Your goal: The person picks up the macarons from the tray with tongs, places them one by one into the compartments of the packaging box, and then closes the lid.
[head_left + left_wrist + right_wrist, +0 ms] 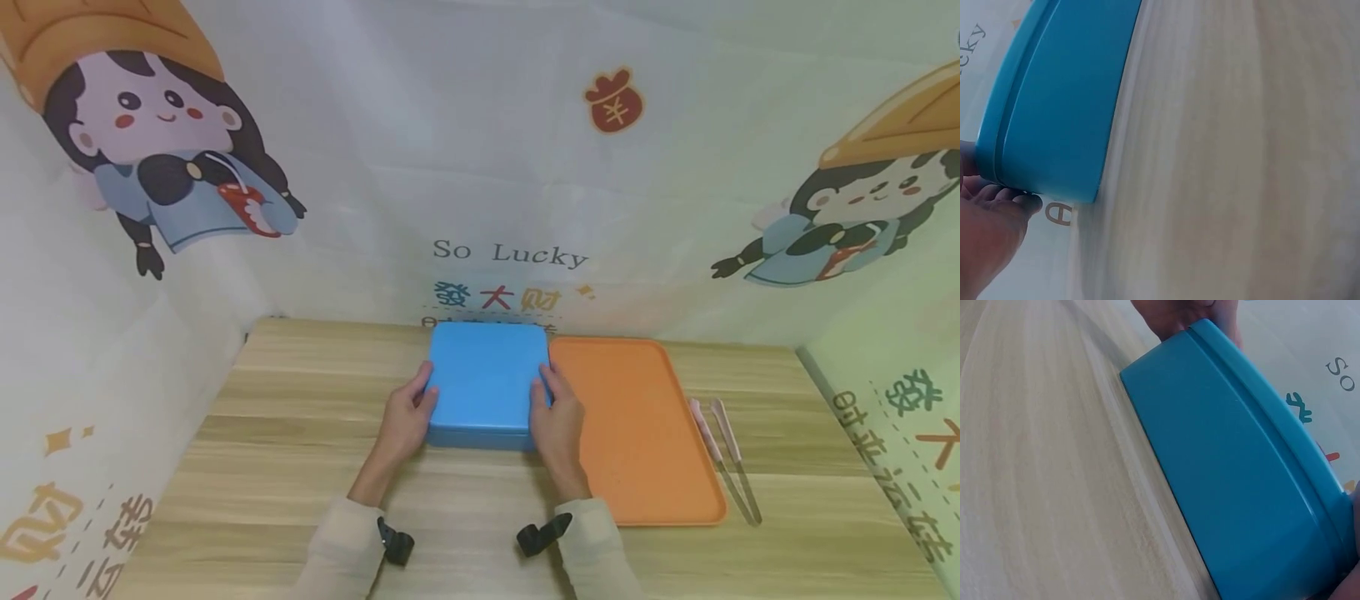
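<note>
A square blue box (pixel 489 375) with a fitted lid sits in the middle of the wooden table, near its back edge. My left hand (pixel 407 419) grips its left side, thumb by the lid's edge. In the left wrist view, the fingers (pixel 1007 195) curl at the end of the box (pixel 1063 106). On the opposite side my right hand (pixel 558 417) holds the box, its fingers along the right wall. The right wrist view shows the box's front wall (pixel 1216 462) close over the wood, with the left hand (pixel 1188 315) at its far end.
An orange tray (pixel 637 442) lies right beside the box, partly behind the right hand. Farther right, two slim utensils (pixel 726 454) with pinkish handles and metal ends lie side by side. A printed white cloth (pixel 480 150) hangs behind the wooden table (pixel 300 400) and along its sides.
</note>
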Demonstrator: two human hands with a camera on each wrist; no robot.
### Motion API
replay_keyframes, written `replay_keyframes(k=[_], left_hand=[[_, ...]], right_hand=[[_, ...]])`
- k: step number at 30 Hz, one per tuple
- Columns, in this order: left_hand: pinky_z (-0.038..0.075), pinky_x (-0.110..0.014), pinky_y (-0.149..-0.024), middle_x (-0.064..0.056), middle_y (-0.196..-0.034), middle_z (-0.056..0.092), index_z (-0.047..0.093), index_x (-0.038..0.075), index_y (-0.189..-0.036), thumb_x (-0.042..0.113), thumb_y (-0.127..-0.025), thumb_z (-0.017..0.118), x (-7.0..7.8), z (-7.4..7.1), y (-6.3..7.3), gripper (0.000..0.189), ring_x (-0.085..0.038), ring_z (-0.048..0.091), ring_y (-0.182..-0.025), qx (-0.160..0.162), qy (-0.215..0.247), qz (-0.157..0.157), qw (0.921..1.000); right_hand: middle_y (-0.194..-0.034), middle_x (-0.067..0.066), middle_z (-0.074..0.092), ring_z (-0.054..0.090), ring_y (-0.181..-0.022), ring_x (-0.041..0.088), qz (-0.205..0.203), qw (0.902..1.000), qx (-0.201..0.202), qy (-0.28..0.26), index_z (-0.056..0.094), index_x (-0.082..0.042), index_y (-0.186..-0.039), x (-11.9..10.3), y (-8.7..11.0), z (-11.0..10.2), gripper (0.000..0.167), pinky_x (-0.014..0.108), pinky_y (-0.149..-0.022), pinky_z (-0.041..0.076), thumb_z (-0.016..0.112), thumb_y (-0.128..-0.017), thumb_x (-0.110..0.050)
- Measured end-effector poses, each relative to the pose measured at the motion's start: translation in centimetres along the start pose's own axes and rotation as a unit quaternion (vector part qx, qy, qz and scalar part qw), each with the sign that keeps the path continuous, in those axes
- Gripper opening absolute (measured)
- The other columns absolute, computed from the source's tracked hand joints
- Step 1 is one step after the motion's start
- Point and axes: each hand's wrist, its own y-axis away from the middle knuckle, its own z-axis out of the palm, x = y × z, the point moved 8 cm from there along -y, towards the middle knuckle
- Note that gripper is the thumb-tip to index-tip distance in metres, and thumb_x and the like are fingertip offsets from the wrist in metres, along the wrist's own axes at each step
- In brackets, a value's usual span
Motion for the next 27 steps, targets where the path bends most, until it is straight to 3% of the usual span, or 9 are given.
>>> replay_keyframes(k=[7, 15, 19, 22, 27], left_hand=[[0.022, -0.041, -0.119, -0.018, -0.162, 0.023, 0.029, -0.003, -0.152, 0.011, -0.106, 0.042, 0.32, 0.04, -0.09, 0.05, -0.027, 0.021, -0.15, -0.001, -0.016, 0.01, 0.9998], [0.023, -0.04, -0.118, -0.018, -0.16, 0.025, 0.029, -0.003, -0.151, 0.016, -0.107, 0.042, 0.38, -0.06, 0.29, 0.05, -0.025, 0.024, -0.148, 0.001, -0.088, 0.03, 0.9957], [0.025, -0.04, -0.118, -0.02, -0.158, 0.029, 0.033, -0.006, -0.149, 0.013, -0.106, 0.044, 0.71, 0.11, 0.24, 0.048, -0.027, 0.028, -0.146, -0.001, -0.098, 0.037, 0.9945], [0.024, -0.04, -0.118, -0.02, -0.158, 0.029, 0.032, -0.006, -0.149, 0.012, -0.106, 0.043, 0.63, 0.28, 0.24, 0.048, -0.027, 0.027, -0.147, -0.008, -0.092, 0.029, 0.9954], [0.023, -0.041, -0.119, -0.019, -0.159, 0.027, 0.03, -0.004, -0.151, 0.015, -0.106, 0.044, 0.49, -0.11, -0.03, 0.051, -0.028, 0.025, -0.148, -0.034, -0.108, 0.01, 0.9936]], right_hand=[[-0.145, 0.017, 0.051, 0.045, -0.137, 0.03, 0.009, 0.9996, -0.02, 0.016, 0.057, -0.004, -0.138, 0.23, -0.27, 0.1, 0.038, 0.046, -0.112, 0.036, 0.052, -0.102, -0.015], [-0.146, 0.016, 0.05, 0.044, -0.137, 0.028, 0.02, 0.9987, -0.039, 0.027, 0.055, -0.004, -0.14, 0.36, 0.14, 0.38, 0.039, 0.046, -0.112, 0.036, 0.051, -0.103, -0.017], [-0.145, 0.014, 0.052, 0.045, -0.137, 0.028, 0.02, 0.9985, -0.033, 0.041, 0.056, -0.005, -0.139, 0.76, 0.13, 0.23, 0.039, 0.045, -0.112, 0.036, 0.051, -0.103, -0.017], [-0.144, 0.013, 0.053, 0.046, -0.137, 0.027, 0.014, 0.9982, -0.032, 0.048, 0.056, -0.005, -0.139, 1.02, 0.14, 0.12, 0.039, 0.044, -0.112, 0.037, 0.051, -0.103, -0.016], [-0.146, 0.015, 0.051, 0.045, -0.137, 0.031, 0.01, 0.9948, -0.078, 0.064, 0.056, -0.004, -0.14, 0.66, -0.64, 0.03, 0.04, 0.047, -0.112, 0.037, 0.051, -0.103, -0.018]])
